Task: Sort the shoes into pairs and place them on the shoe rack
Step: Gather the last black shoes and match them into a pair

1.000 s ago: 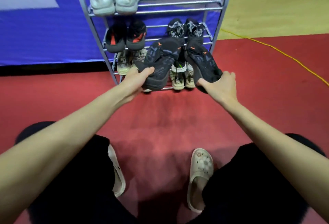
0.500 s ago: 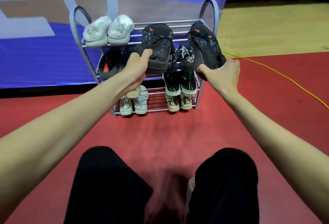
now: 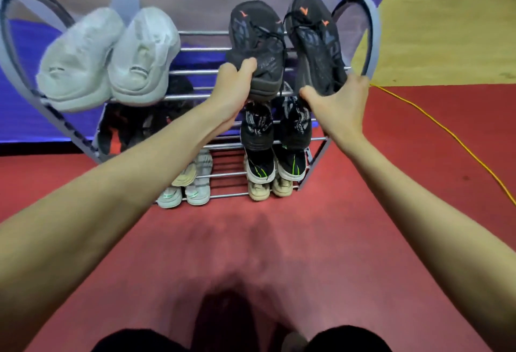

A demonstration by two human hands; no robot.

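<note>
Two black sneakers with orange marks are over the right half of the rack's top shelf, toes pointing away. My left hand (image 3: 233, 86) grips the heel of the left black sneaker (image 3: 255, 41). My right hand (image 3: 337, 103) holds the heel of the right black sneaker (image 3: 315, 41). The metal shoe rack (image 3: 201, 50) has several tiers. A white pair (image 3: 111, 58) sits on the left of the top shelf. Lower tiers hold a black and red pair (image 3: 120, 128), a black patterned pair (image 3: 276, 125), a black and green pair (image 3: 276, 164), a beige pair (image 3: 270, 189) and a pale pair (image 3: 184, 195).
The rack stands on a red floor mat (image 3: 279, 240) against a blue and grey banner (image 3: 42, 36). A yellow cable (image 3: 446, 133) runs across the mat to the right of the rack. My dark-clad knees (image 3: 139, 340) are at the bottom edge.
Both hands have carried the black sneakers up from the lower tiers to the top shelf. My view has closed in on the rack.
</note>
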